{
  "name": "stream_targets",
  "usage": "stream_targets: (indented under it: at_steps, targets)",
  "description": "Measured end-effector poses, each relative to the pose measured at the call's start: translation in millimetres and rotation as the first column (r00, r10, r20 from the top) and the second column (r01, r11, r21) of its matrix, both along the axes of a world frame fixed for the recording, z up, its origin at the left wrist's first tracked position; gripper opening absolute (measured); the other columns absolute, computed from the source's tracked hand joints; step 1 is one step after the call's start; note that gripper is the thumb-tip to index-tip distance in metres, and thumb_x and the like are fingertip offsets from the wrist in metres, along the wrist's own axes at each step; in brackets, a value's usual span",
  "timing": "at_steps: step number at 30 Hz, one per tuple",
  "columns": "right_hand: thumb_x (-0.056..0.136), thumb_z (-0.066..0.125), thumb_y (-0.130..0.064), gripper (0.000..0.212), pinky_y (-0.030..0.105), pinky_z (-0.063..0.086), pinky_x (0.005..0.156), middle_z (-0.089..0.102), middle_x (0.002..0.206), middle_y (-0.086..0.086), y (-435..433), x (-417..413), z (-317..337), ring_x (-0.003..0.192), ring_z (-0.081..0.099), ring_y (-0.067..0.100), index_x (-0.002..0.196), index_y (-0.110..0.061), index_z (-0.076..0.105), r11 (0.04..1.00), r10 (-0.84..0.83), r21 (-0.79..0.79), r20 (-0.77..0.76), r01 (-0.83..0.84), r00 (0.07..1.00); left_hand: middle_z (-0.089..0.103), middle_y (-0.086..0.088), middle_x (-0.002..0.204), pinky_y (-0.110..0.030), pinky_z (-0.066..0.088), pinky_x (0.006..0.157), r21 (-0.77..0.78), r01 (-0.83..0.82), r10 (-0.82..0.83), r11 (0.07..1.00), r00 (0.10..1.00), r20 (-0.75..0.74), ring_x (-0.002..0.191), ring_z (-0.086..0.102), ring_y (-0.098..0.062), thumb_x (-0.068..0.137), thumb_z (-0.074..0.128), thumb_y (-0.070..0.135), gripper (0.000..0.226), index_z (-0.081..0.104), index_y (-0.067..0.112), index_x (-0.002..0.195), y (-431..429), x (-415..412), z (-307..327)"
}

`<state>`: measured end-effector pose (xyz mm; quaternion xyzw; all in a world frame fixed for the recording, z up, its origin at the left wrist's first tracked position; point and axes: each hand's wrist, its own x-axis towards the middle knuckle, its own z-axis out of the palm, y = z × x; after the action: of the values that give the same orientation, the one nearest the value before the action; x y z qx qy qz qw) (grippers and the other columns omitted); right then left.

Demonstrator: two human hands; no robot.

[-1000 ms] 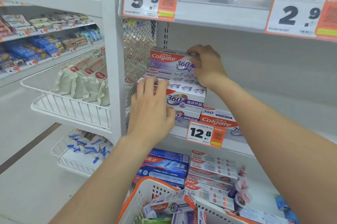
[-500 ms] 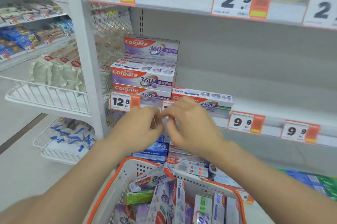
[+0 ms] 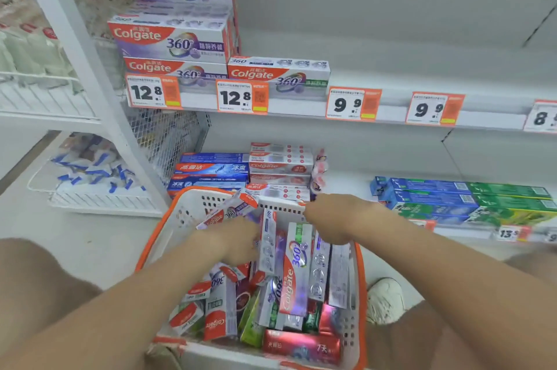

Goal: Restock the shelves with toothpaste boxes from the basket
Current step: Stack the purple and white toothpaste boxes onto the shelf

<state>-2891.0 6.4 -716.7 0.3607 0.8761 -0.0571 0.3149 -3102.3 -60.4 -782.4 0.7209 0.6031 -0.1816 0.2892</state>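
Head view: we see toothpaste boxes jumbled in the orange-rimmed basket. Our left hand and right hand reach over them; blur hides each grip, so we cannot tell. Colgate stacks sit on the shelf above.

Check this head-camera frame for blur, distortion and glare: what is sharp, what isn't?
Head view: motion blur smears the left hand and right hand over the basket; the 12.8 price tag reads sharply, the lower-right tag is smeared; wide-angle distortion tilts the white upright; lighting is flat, without strong glare or hard shadows.
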Motion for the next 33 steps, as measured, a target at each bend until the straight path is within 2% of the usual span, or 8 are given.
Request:
stream_targets:
  at_steps: [5, 8, 12, 15, 21, 25, 29, 33]
  targets:
    - [0.095, 0.052, 0.000, 0.026, 0.035, 0.046, 0.068, 0.046, 0.091, 0.002, 18.6, 29.9, -33.9, 0.083, 0.056, 0.027, 0.119, -0.011, 0.059, 0.992, -0.075, 0.102, 0.048, 0.070, 0.996, 0.031, -0.008, 0.154, -0.049, 0.051, 0.095, 0.189, 0.166, -0.178, 0.968, 0.983, 0.050, 0.130, 0.051, -0.038, 0.104, 0.055, 0.042, 0.068, 0.022, 0.022, 0.161, -11.5, 37.9, -45.5]
    - [0.093, 0.057, -0.001, 0.058, 0.041, 0.050, 0.074, 0.047, 0.124, 0.011, 30.8, 49.6, -59.9, 0.101, 0.060, 0.032, 0.147, -0.018, 0.044, 0.985, -0.173, -0.004, 0.021, 0.174, 0.985, 0.003, -0.006, 0.172, -0.055, 0.037, 0.115, 0.278, 0.251, -0.280, 0.927, 0.957, 0.070, 0.146, 0.030, -0.040, 0.105, 0.049, 0.048, 0.073, 0.006, 0.041, 0.164, -14.0, 60.0, -58.6]
    - [0.093, 0.073, -0.014, 0.104, 0.052, 0.042, 0.110, -0.006, 0.172, 0.012, 27.3, 67.6, -99.5, 0.148, 0.030, 0.042, 0.164, -0.040, 0.002, 0.996, 0.035, 0.078, 0.138, -0.046, 0.990, -0.034, -0.002, 0.170, -0.062, 0.028, 0.117, 0.241, 0.486, -0.471, 0.840, 0.874, -0.118, 0.152, 0.014, -0.048, 0.108, 0.037, 0.056, 0.063, 0.008, 0.050, 0.163, -17.2, 76.3, -66.4]
    - [0.099, 0.068, -0.023, 0.104, 0.051, 0.038, 0.114, -0.018, 0.172, 0.013, 23.7, 69.2, -119.2, 0.152, 0.022, 0.042, 0.164, -0.038, -0.012, 0.967, 0.176, 0.159, 0.153, -0.200, 0.972, -0.026, 0.002, 0.172, -0.059, 0.036, 0.112, 0.209, 0.422, -0.418, 0.882, 0.906, -0.067, 0.143, 0.027, -0.050, 0.106, 0.040, 0.060, 0.055, 0.037, 0.037, 0.156, -19.7, 75.9, -63.6]
    - [0.093, 0.074, -0.014, 0.097, 0.049, 0.047, 0.104, 0.018, 0.164, 0.015, 32.1, 63.0, -120.1, 0.132, 0.048, 0.041, 0.164, -0.029, 0.009, 0.947, 0.272, 0.150, 0.106, -0.286, 0.956, -0.011, 0.010, 0.166, -0.051, 0.046, 0.101, 0.287, -0.037, -0.054, 0.957, 0.951, 0.304, 0.136, 0.031, -0.040, 0.096, 0.067, 0.045, 0.037, 0.048, 0.030, 0.125, -26.3, 65.9, -64.0]
    - [0.092, 0.072, -0.006, 0.093, 0.048, 0.053, 0.091, 0.028, 0.159, 0.015, 27.2, 54.9, -110.6, 0.118, 0.060, 0.041, 0.162, -0.022, 0.012, 0.950, 0.292, 0.070, 0.150, -0.305, 0.945, -0.005, 0.008, 0.161, -0.044, 0.048, 0.104, 0.298, -0.384, 0.174, 0.874, 0.819, 0.546, 0.132, 0.043, -0.037, 0.079, 0.084, 0.029, 0.076, 0.036, 0.045, 0.136, -31.3, 64.8, -62.5]
    - [0.085, 0.077, -0.001, 0.111, 0.039, 0.044, 0.071, 0.022, 0.163, 0.011, 23.8, 57.1, -112.3, 0.124, 0.056, 0.036, 0.165, -0.028, 0.006, 0.986, 0.166, -0.031, 0.122, -0.163, 0.978, 0.011, 0.010, 0.163, -0.006, 0.043, 0.083, 0.219, -0.533, 0.268, 0.818, 0.688, 0.674, 0.135, 0.049, -0.024, 0.071, 0.091, 0.016, 0.121, 0.012, 0.045, 0.159, -33.2, 59.4, -55.8]
    - [0.072, 0.091, -0.011, 0.128, 0.045, 0.052, 0.086, 0.028, 0.160, 0.017, 16.6, 51.7, -115.3, 0.122, 0.056, 0.039, 0.164, -0.018, 0.003, 0.986, 0.163, -0.057, 0.138, -0.156, 0.977, 0.070, -0.002, 0.121, -0.037, 0.060, 0.082, 0.099, -0.617, 0.427, 0.781, 0.643, 0.635, 0.098, 0.070, -0.015, 0.059, 0.091, 0.034, 0.100, 0.037, 0.029, 0.142, -28.7, 47.7, -51.3]
